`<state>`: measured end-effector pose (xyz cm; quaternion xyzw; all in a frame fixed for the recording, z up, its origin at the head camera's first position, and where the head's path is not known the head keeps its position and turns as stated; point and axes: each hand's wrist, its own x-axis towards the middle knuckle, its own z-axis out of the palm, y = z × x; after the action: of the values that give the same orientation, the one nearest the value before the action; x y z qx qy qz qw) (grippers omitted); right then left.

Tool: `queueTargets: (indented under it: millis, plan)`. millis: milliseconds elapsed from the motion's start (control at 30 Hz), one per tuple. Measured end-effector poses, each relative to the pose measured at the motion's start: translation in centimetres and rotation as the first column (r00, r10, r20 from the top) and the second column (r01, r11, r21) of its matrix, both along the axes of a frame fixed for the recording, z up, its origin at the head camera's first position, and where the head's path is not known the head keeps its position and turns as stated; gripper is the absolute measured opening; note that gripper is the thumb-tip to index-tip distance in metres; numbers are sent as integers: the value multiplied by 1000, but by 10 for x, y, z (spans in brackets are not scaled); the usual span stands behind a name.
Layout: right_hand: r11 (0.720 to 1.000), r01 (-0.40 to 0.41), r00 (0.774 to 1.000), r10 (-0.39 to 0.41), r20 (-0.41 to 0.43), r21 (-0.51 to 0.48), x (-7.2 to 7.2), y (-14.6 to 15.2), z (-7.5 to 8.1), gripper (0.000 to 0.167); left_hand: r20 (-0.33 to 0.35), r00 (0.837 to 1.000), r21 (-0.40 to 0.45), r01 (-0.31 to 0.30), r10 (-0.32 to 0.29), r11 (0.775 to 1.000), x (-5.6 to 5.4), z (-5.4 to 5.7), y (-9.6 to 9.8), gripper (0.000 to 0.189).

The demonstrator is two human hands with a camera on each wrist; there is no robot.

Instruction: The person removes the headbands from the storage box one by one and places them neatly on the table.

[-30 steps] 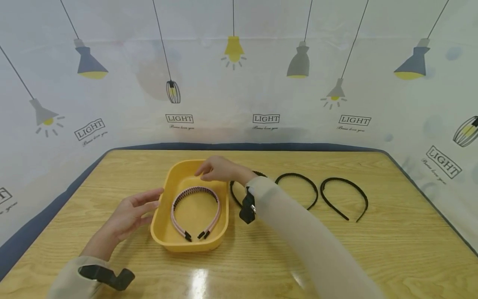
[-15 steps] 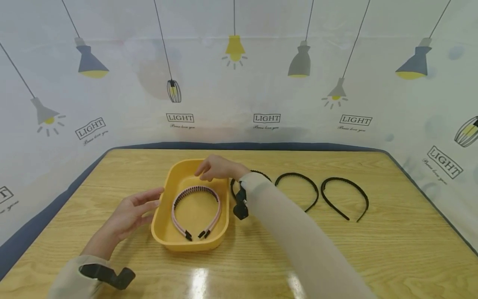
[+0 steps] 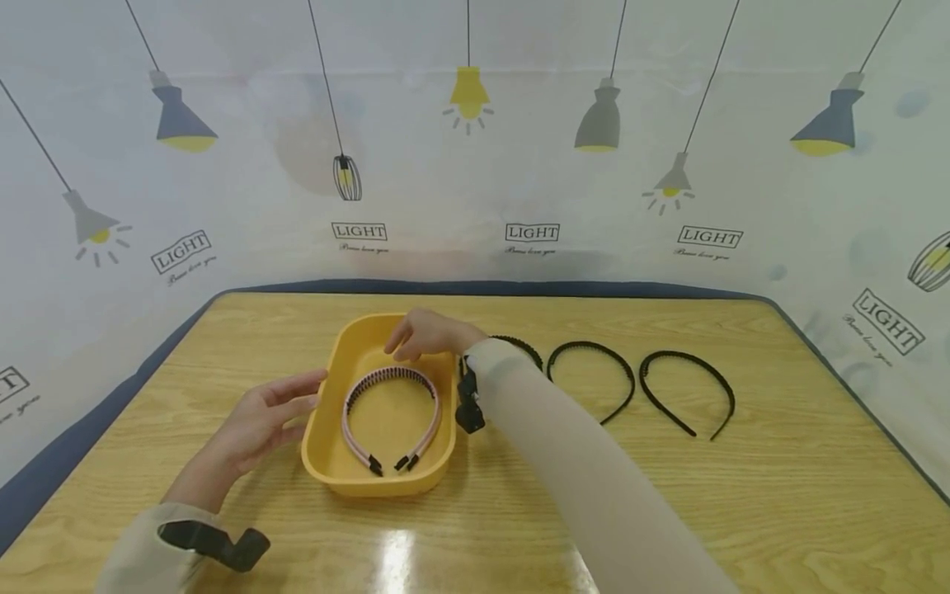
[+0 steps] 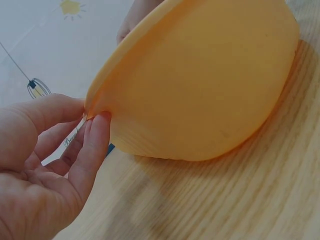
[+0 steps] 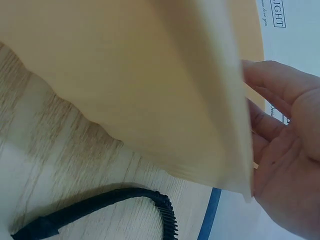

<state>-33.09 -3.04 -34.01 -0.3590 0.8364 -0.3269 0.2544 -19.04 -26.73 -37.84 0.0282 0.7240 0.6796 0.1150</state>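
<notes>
A yellow plastic basin (image 3: pixel 380 488) stands on the table, left of centre. Inside it lies a pink headband (image 3: pixel 435 421) with dark teeth; doubled black tips at its ends suggest two nested together. My left hand (image 3: pixel 261 425) touches the basin's left rim with relaxed, extended fingers; in the left wrist view, fingertips (image 4: pixel 103 119) meet the rim and outer wall. Over the basin's far right part, my right hand (image 3: pixel 430 332) reaches across the rim, fingers loosely bent down, holding nothing visible. The basin wall hides its fingertips in the right wrist view.
Three black toothed headbands lie right of the basin: one (image 3: pixel 523 343) partly behind my right forearm, a middle one (image 3: pixel 594 346) and a far right one (image 3: pixel 731 396). The wooden table (image 3: pixel 801 478) ends at a curtain printed with lamps (image 3: pixel 445 181).
My right forearm has shifted slightly left, uncovering more of the nearest black headband. The right hand stays over the basin's far side. The left hand, basin and pink headband look unchanged.
</notes>
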Motion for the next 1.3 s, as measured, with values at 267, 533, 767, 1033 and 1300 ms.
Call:
queueTargets:
  millis: [267, 533, 767, 1033, 1300]
  plan:
    - [999, -11, 1000, 11, 11, 47, -1, -2, 0, 25, 10, 1000, 1, -9, 9, 1000, 0, 0, -1, 54]
    - [980, -34, 999, 34, 3, 198, -1, 0, 10, 29, 19, 1000, 20, -10, 9, 1000, -1, 0, -1, 52]
    - [971, -10, 998, -6, 68, 238, 1, -1, 17, 29, 24, 1000, 53, 2, -3, 999, -1, -1, -3, 50]
    - [973, 35, 992, -61, 109, 227, 3, -4, 15, 28, 17, 1000, 59, 3, -4, 998, -1, -1, -3, 50]
    - [982, 65, 986, -91, 141, 179, 7, -3, 12, 28, 14, 1000, 56, 6, -7, 998, -1, -2, -4, 49]
